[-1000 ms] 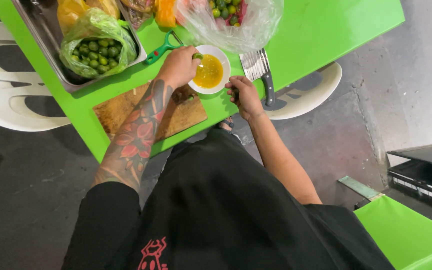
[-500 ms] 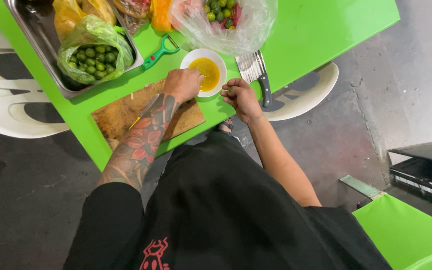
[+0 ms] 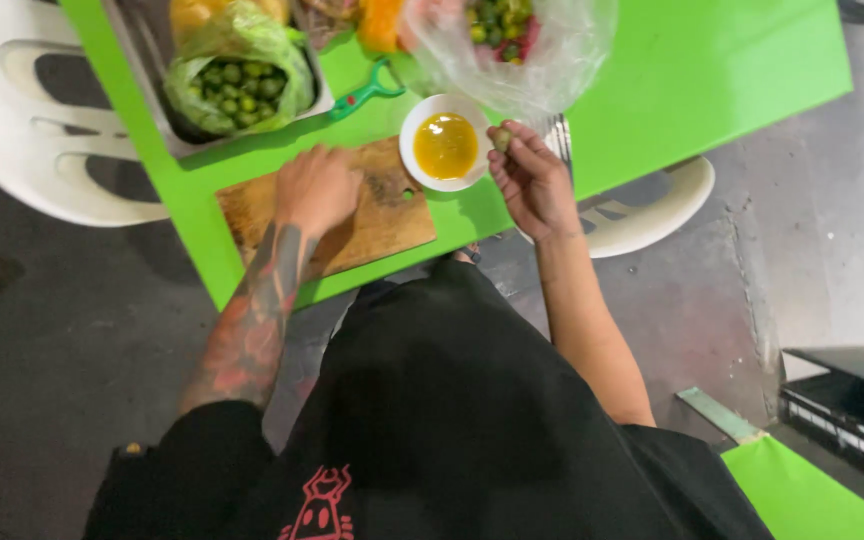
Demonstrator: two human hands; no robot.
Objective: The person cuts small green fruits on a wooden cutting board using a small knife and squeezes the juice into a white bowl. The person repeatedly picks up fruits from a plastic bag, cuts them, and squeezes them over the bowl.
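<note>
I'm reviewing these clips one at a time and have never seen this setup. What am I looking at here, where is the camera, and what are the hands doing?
There is no machine here: a person in a black top works with bare hands, and the single camera sits on their head, looking straight down. That is why you see their chest and arms from above.

The surface is a bright green table. On it lie a wooden cutting board, a small white bowl of yellow-orange liquid, a metal tray holding a green bag of small green fruits, a clear plastic bag of mixed fruit, and a green-handled tool.

The left hand, on the tattooed arm, rests palm down on the cutting board. The right hand pinches a small roundish piece, probably fruit, beside the bowl's rim. White plastic chairs stand by the table.
</note>
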